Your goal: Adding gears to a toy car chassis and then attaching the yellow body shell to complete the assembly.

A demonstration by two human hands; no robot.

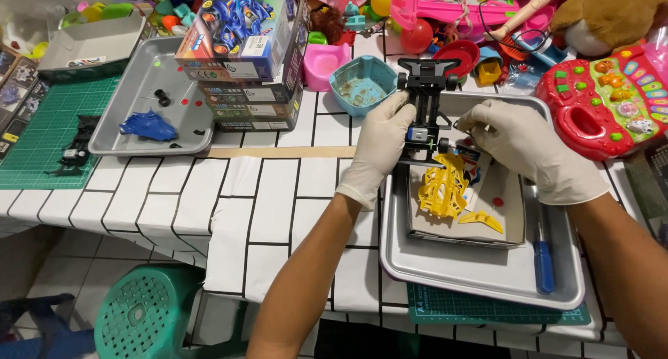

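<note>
Counts: 2 gloved hands, left hand (379,147) and right hand (529,147), both on 1 black toy car chassis (426,108). 2 metal trays: near tray (480,275), far tray (139,88). 2 yellow plastic parts: big body shell (443,185), small piece (482,220). 1 blue screwdriver (543,261). 1 blue car shell (147,126). 3 stacked toy boxes (247,53). 2 green cutting mats: left mat (49,133), front mat (487,312). 1 green stool (149,314). 1 red toy keyboard (605,101).
</note>
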